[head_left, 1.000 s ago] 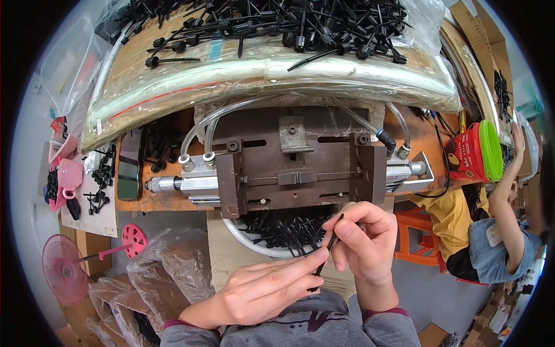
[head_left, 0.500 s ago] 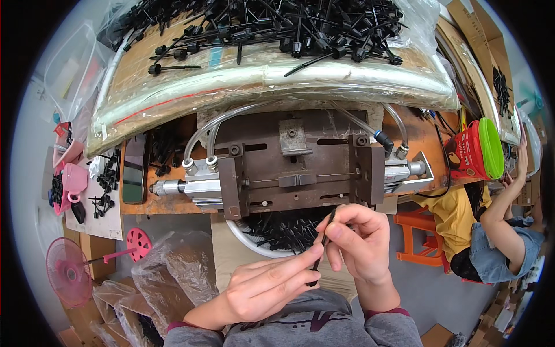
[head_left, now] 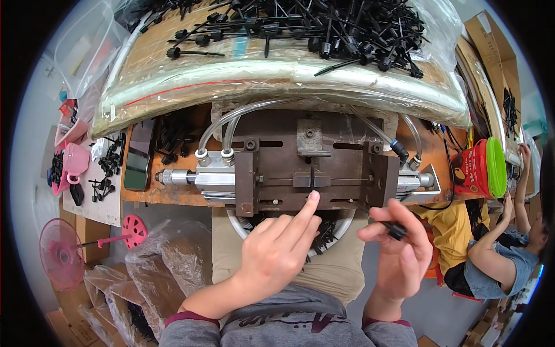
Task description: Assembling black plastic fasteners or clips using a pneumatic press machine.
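Note:
My left hand point(head_left: 278, 247) reaches over the front of the metal fixture point(head_left: 272, 195). Its index finger is stretched out, the fingertip against the near end of a thin black piece point(head_left: 313, 175) that stands in the small centre block point(head_left: 302, 180). Nothing shows gripped in this hand. To the right, my right hand point(head_left: 403, 251) is raised with its fingers closed round a black plastic stem with a knob end point(head_left: 396, 231); the fingers hide part of it. Under the fixture a white round tub point(head_left: 234, 224) with several black parts is partly covered by my left hand.
Air cylinders point(head_left: 215, 184) with clear hoses point(head_left: 222, 118) flank the fixture. Behind it, a plastic-wrapped board point(head_left: 191, 92) carries a heap of black stems point(head_left: 341, 34). A phone point(head_left: 137, 165) lies left, a red bucket point(head_left: 467, 168) right. Another person point(head_left: 497, 254) sits at the far right.
My hands have parted from the black piece they held together. The left went forward to the fixture, where a thin black piece now stands in the centre block; the right moved right with a black stem.

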Motion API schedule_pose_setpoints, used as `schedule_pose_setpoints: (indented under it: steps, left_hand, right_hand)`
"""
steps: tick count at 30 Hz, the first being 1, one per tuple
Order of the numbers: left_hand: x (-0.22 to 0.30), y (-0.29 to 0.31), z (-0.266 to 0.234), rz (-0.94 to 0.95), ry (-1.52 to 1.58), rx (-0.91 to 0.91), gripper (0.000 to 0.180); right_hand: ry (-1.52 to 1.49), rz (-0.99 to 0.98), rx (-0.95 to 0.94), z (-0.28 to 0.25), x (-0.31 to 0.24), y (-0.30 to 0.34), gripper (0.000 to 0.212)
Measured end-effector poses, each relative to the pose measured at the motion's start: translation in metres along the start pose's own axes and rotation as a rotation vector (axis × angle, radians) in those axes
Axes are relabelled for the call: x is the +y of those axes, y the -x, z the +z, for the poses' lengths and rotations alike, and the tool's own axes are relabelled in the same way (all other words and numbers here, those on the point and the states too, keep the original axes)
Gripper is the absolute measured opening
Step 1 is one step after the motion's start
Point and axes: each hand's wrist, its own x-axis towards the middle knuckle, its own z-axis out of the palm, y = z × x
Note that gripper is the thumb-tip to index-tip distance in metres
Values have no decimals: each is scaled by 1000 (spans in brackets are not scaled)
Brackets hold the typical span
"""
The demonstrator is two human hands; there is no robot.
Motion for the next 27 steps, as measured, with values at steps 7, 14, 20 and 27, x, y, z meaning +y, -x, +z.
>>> schedule_pose_setpoints:
  steps: [7,14,20,27]
  left_hand:
    - [-5,-10,-3,15,-82,-46,24]
    - [-8,-7,-1,-18,-82,-54,21]
    - [-8,-9,-10,-42,89,-29,25]
    - [5,-3,-34,-493,1329,-42,26]
  right_hand:
    - [235,-245,-37,-8,2,11,50]
    - [177,-286,-16,-3,10,2,35]
    - [741,-524,-94,-4,11,0,37]
    - [834,-704,-234,23,17,-2,33]
